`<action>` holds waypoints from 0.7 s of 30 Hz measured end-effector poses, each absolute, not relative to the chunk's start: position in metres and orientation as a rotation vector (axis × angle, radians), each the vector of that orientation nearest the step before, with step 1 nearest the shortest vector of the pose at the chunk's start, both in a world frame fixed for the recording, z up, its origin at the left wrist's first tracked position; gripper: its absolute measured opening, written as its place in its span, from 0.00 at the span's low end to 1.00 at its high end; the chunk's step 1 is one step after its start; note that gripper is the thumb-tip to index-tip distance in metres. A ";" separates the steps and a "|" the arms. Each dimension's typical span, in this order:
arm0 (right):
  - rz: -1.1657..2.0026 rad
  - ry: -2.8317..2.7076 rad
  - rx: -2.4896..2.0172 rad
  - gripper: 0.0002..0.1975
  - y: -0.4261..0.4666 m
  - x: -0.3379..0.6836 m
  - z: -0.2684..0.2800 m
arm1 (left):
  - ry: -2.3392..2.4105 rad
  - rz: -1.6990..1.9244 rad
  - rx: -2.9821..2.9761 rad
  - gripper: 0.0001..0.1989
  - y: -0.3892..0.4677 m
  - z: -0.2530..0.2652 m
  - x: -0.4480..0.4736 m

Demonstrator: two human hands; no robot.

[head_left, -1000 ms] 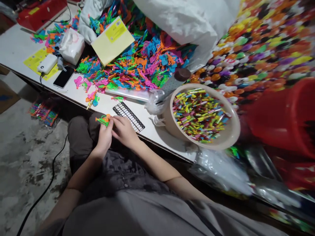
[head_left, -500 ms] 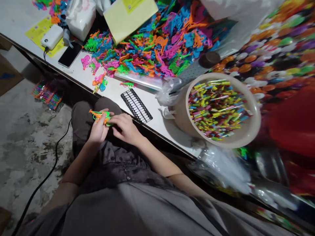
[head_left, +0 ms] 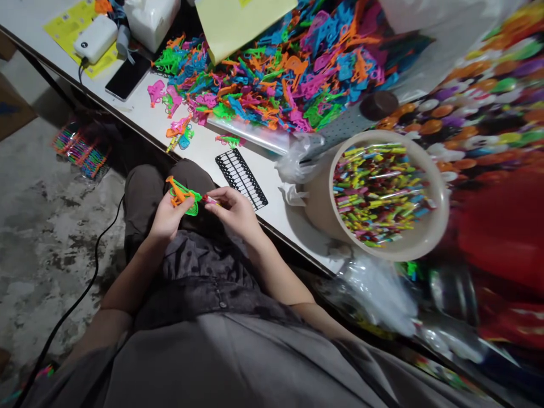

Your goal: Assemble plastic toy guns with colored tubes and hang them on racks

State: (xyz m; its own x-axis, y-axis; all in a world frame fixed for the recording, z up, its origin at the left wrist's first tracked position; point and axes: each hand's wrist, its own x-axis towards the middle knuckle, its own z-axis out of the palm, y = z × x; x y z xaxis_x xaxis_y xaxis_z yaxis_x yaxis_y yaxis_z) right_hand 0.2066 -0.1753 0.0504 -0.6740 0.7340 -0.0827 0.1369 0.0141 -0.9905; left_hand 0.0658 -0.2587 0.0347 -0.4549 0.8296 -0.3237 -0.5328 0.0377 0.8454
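Over my lap, my left hand (head_left: 167, 216) is closed round small orange and green plastic toy pieces (head_left: 182, 193), with a green mesh part sticking out past the thumb. My right hand (head_left: 238, 211) pinches a small red, white and yellow stick (head_left: 211, 200). Its red end points at the green piece; whether the two touch I cannot tell. A black rack-like plastic frame (head_left: 241, 179) lies on the table edge just beyond my right hand. Several loose pieces (head_left: 180, 134) in pink, orange, blue and yellow rest near the edge.
A heap of bright plastic pieces (head_left: 272, 79) covers the table's back. To the right stands a beige bucket (head_left: 319, 207) of small coloured sticks. A phone (head_left: 127, 76), a white power bank (head_left: 96, 39) and a tissue pack (head_left: 153, 22) sit at left. A black cable (head_left: 97, 260) crosses the floor.
My right hand has drawn back slightly from the left, and the red-tipped stick now shows in its fingers. The left hand still holds the toy pieces, now turned to show the green mesh.
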 end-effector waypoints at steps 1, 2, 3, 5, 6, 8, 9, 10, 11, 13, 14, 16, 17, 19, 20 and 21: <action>1.685 -1.818 -0.910 0.16 -0.176 0.206 0.050 | 1.255 1.635 0.343 0.20 -0.259 0.034 0.066; 1.663 -1.802 -0.921 0.15 -0.177 0.205 0.050 | 1.266 1.632 0.340 0.21 -0.260 0.034 0.067; 1.637 -1.790 -0.924 0.15 -0.178 0.204 0.049 | 1.279 1.630 0.340 0.21 -0.260 0.035 0.067; 1.574 -1.790 -0.913 0.12 -0.179 0.203 0.049 | 1.302 1.624 0.343 0.21 -0.261 0.035 0.067; 1.541 -1.798 -0.902 0.11 -0.180 0.202 0.049 | 1.310 1.620 0.344 0.21 -0.261 0.035 0.068; 1.494 -1.822 -0.876 0.08 -0.181 0.201 0.048 | 1.318 1.620 0.338 0.21 -0.261 0.035 0.068; 1.479 -1.829 -0.865 0.07 -0.182 0.200 0.047 | 1.317 1.622 0.333 0.21 -0.261 0.035 0.068; 1.465 -1.827 -0.863 0.07 -0.183 0.199 0.047 | 1.313 1.626 0.330 0.22 -0.260 0.035 0.068; 1.447 -1.818 -0.873 0.06 -0.184 0.198 0.046 | 1.310 1.629 0.330 0.22 -0.260 0.035 0.068; 1.405 -1.795 -0.910 0.06 -0.185 0.197 0.045 | 1.309 1.628 0.334 0.22 -0.260 0.035 0.069; 1.389 -1.794 -0.924 0.06 -0.185 0.196 0.044 | 1.312 1.627 0.336 0.22 -0.260 0.034 0.069; 1.384 -1.823 -0.922 0.06 -0.185 0.196 0.043 | 1.324 1.637 0.337 0.21 -0.260 0.032 0.070; 1.390 -1.843 -0.907 0.06 -0.185 0.195 0.043 | 1.330 1.647 0.336 0.21 -0.261 0.031 0.070; 1.380 -1.879 -0.895 0.05 -0.186 0.195 0.042 | 1.341 1.670 0.333 0.21 -0.261 0.029 0.071; 1.358 -1.897 -0.903 0.05 -0.187 0.195 0.042 | 1.350 1.678 0.334 0.21 -0.262 0.028 0.071; 1.329 -1.920 -0.914 0.05 -0.188 0.195 0.041 | 1.362 1.682 0.340 0.21 -0.262 0.028 0.071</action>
State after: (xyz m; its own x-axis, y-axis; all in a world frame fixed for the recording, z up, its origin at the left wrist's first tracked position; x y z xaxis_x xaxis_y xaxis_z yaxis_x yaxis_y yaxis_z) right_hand 0.1953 -0.1882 0.0413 -0.5658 0.8178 0.1047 0.1898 0.2528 -0.9487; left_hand 0.0713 -0.2617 0.0275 -0.5433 0.7772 -0.3174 -0.4723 0.0297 0.8809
